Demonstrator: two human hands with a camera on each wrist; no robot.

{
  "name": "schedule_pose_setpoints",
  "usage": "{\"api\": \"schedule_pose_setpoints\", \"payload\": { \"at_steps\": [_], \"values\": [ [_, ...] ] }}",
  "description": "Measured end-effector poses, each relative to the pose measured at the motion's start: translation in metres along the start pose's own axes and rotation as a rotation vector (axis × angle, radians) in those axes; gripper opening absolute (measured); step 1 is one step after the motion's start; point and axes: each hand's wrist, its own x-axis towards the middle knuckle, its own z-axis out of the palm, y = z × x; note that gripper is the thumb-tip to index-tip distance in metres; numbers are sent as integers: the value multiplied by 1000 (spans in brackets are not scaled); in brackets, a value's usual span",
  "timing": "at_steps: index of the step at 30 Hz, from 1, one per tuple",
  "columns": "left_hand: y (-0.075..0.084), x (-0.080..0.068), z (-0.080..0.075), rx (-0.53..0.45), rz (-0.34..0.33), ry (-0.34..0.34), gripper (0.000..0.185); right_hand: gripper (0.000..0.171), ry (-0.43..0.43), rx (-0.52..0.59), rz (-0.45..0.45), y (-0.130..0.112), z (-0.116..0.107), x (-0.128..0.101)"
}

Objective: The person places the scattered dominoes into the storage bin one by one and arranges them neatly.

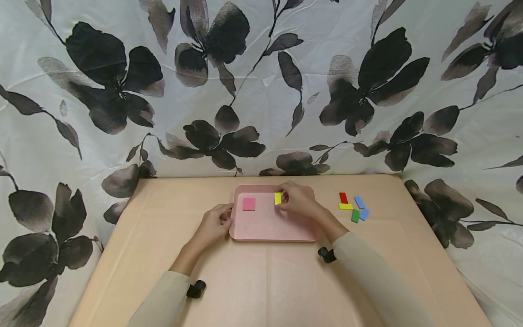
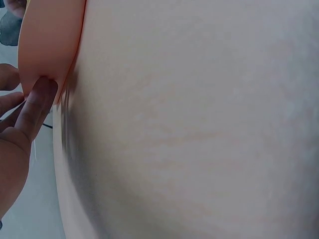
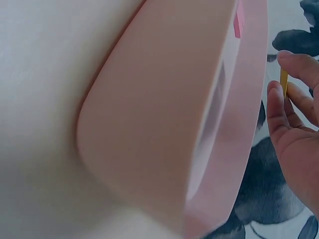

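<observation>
Pinched between thumb and fingertips of the right hand (image 1: 300, 200): a small flat yellow rectangular block (image 1: 278, 198), held just at the fingertips' left, long axis running away from the person, over the far middle of the shallow pink plastic tray (image 1: 269, 227). Seen edge-on from the right wrist as a thin yellow sliver (image 3: 283, 82) between curled fingers (image 3: 275, 107), close above the tray's rim; whether touching the tray floor or just off it, cannot tell. Leftward from that block, well inside the same tray: two small pink rectangular blocks (image 1: 249, 204), side by side and touching, long axes likewise pointing away, with a bare strip of tray floor between them and the yellow one. So, from the gripping fingers, the pink pair lying to the left and slightly nearer the person. Further out, at the tray's left edge: the left hand (image 1: 214, 225), fingers curled loosely with fingertips (image 2: 42, 94) pressed against the rim, holding nothing else and steadying the tray on the beige tabletop (image 1: 265, 286). Right hand plainly the nearer to the yellow block; left hand apart from it, across the pink pair. Beyond the tray on the right, well apart from both hands: a loose cluster of small coloured blocks (image 1: 353, 206), red, yellow, green and two blue, lying at mixed angles.
</observation>
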Motion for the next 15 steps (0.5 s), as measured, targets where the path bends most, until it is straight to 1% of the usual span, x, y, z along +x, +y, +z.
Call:
{"api": "schedule_pose_setpoints", "payload": {
  "at_steps": [2,5,10,13,15],
  "values": [
    [1,0,-1,-5,-2,-2,50,46,-22,30,-9,-2,5,5],
    [2,-1,-1,-10,-10,-8,51,45,-40,46,-11,-5,13,13],
    [1,-2,0,-13,-16,-12,51,44,-48,35,-18,-8,27,22],
    [0,-3,1,-7,-1,-4,51,44,-56,23,-29,-8,33,26],
    [0,-3,1,-1,11,-1,50,45,-61,34,-22,-8,36,27]
  ]
}}
